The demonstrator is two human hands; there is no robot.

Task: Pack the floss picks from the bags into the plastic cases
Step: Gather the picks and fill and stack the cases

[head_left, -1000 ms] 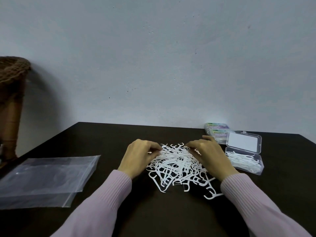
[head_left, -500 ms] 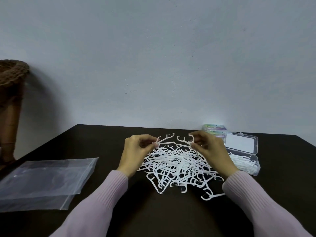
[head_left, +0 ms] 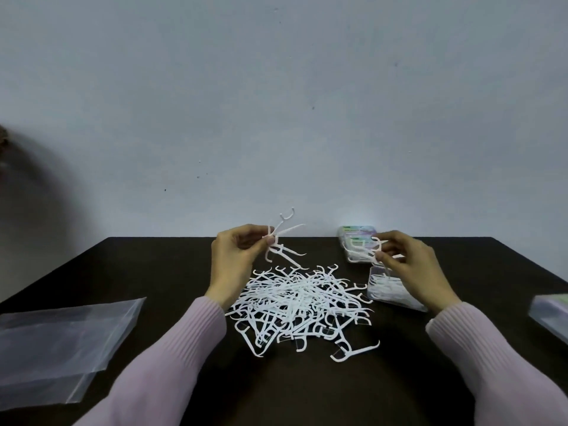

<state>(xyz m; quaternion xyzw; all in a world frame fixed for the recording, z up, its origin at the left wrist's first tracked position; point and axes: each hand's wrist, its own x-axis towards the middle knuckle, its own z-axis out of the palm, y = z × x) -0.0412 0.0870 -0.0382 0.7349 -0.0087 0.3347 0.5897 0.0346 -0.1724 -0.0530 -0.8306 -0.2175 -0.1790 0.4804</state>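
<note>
Half a second ago both hands sat low at the top edge of the pile; we now see them lifted and spread apart, each carrying picks away. The left hand point(head_left: 235, 256), left of centre, pinches a small bunch of picks point(head_left: 281, 241) between thumb and curled fingers, their forked heads fanning up against the wall. The right hand point(head_left: 405, 259) has swung toward the right of the frame and grips a few picks point(head_left: 364, 249) over the open case point(head_left: 388, 293), fingers curled round them.

The floss picks point(head_left: 299, 305) are white and thin (a loose tangle, heads pointing every way), heaped at the centre of the dark table point(head_left: 153, 272). The case already holds some picks, though the right wrist covers part of it. Behind it lie stacked closed cases point(head_left: 358, 236) with coloured labels. An emptied clear bag point(head_left: 61, 342) lies flat at lower left, and another clear packet point(head_left: 550, 315) shows at the right edge.
</note>
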